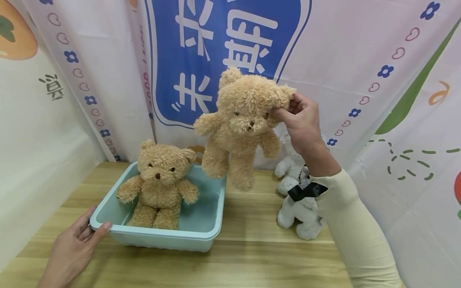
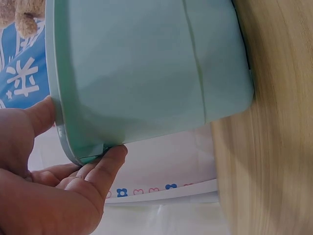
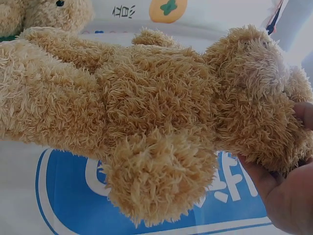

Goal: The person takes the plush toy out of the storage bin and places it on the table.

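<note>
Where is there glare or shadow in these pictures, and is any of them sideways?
Right wrist: glare whitens the upper right corner, behind the held bear; left wrist: soft shade darkens part of the tub, and the scene lies sideways; head: upright, fairly even light.

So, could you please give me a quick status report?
Right hand holding one bear aloft; left hand gripping the bin; second bear inside, taking up some space.
</note>
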